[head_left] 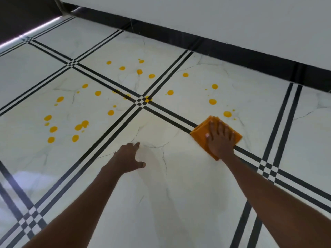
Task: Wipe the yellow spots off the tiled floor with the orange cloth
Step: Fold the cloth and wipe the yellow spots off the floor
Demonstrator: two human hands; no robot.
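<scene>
A folded orange cloth (199, 134) lies flat on the white tiled floor (179, 185), across a black stripe. My right hand (220, 138) presses down on it with fingers spread. Just beyond the cloth sits a yellow spot (227, 114). Several more yellow spots (78, 127) are scattered over the tiles to the left and farther ahead. My left hand (129, 158) rests on the bare tile to the left of the cloth, fingers apart, holding nothing.
A white wall (232, 20) with a black skirting (223, 47) runs across the back. A dark area (21, 13) with a bright edge lies at the far left. Triple black stripes (114, 129) cross the tiles.
</scene>
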